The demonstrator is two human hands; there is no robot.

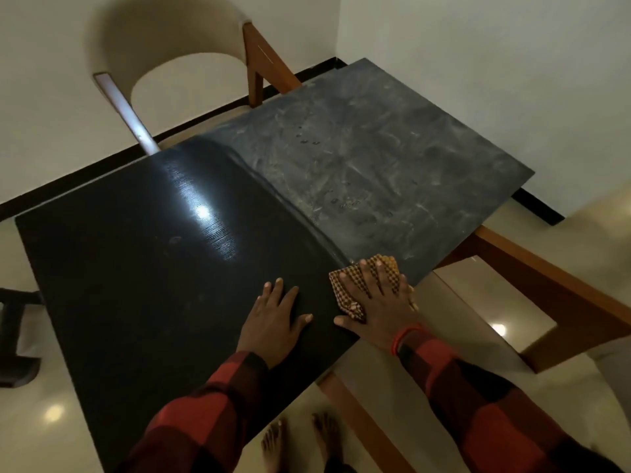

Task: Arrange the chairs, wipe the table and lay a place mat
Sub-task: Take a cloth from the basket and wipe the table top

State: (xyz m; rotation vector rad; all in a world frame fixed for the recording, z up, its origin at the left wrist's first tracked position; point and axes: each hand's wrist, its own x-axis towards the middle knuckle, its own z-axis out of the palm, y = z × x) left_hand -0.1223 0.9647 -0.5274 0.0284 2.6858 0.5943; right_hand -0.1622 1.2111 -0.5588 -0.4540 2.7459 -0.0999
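Note:
A dark table (392,158) fills the view, its far right half grey and smeared. A glossy black place mat (153,268) covers the left and near part, with a raised edge running diagonally across the table. My left hand (273,319) lies flat on the mat near the front edge, fingers spread. My right hand (379,298) presses flat on a brown checked cloth (348,302) at the table's near right edge, just beside the mat's border. A beige chair (170,39) with wooden legs stands at the far side, its seat hidden behind the table.
A wooden frame (546,285), chair or table part, stands to the right below the table edge. A dark object (13,336) sits at the left on the pale glossy floor. My bare feet (300,442) show below the front edge. White walls close the far corner.

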